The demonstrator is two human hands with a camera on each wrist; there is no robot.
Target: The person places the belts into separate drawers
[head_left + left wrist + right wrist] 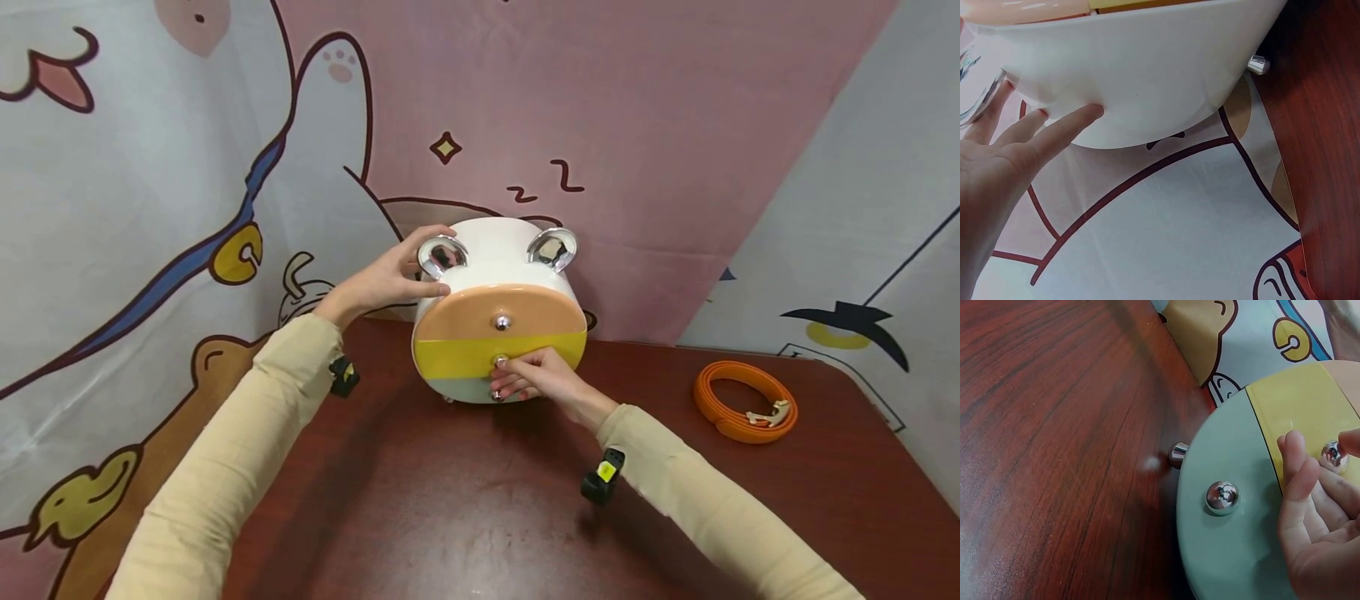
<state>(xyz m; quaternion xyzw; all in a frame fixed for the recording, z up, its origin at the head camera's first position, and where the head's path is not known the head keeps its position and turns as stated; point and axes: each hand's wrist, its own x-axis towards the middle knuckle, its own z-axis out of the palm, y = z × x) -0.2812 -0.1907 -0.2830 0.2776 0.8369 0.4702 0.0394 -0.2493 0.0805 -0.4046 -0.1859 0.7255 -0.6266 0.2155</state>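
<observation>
A small white drawer cabinet point(497, 258) with two silver ears stands at the back of the table, its oval front split into an orange drawer point(465, 315), a yellow drawer point(450, 358) and a grey-green drawer point(1235, 550), each with a round silver knob. My right hand point(551, 382) pinches the yellow drawer's knob point(1334, 456) between thumb and finger, the other fingers hanging over the grey-green drawer. My left hand point(386, 279) rests on the cabinet's side around the left ear point(442, 256). In the left wrist view its extended fingers point(1066, 131) touch the white shell.
A coiled orange belt point(742, 402) with a metal buckle lies on the table's right side. Cartoon-printed cloth point(637, 167) hangs behind the reddish-brown table point(450, 500). Short silver feet point(1177, 454) show under the cabinet.
</observation>
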